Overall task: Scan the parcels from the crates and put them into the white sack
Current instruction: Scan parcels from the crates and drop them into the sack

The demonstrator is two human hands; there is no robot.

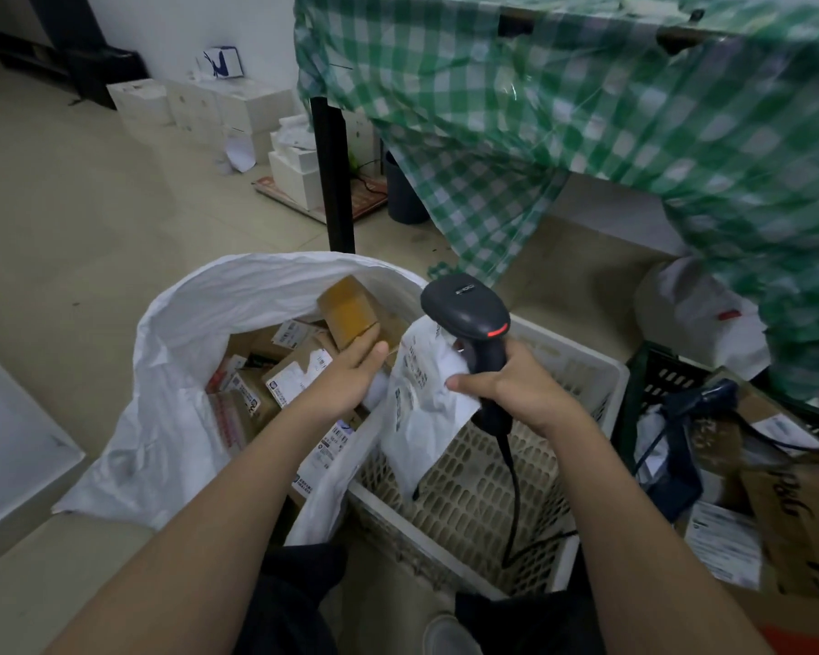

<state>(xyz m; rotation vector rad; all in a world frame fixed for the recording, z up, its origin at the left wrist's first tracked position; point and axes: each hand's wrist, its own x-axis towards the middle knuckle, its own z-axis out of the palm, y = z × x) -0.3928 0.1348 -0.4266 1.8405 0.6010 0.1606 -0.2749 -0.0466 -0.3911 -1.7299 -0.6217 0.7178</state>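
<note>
Small brown box held over the white sack by left hand fingers; looks light, rigid. Right hand wrapped round scanner, soft mailer pinched underneath.

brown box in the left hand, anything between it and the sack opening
Nothing visible. The left hand holds the brown box already over the open mouth of the white sack, with only earlier parcels lying below it. The scanner and white mailer in the right hand sit off to the side.
</note>
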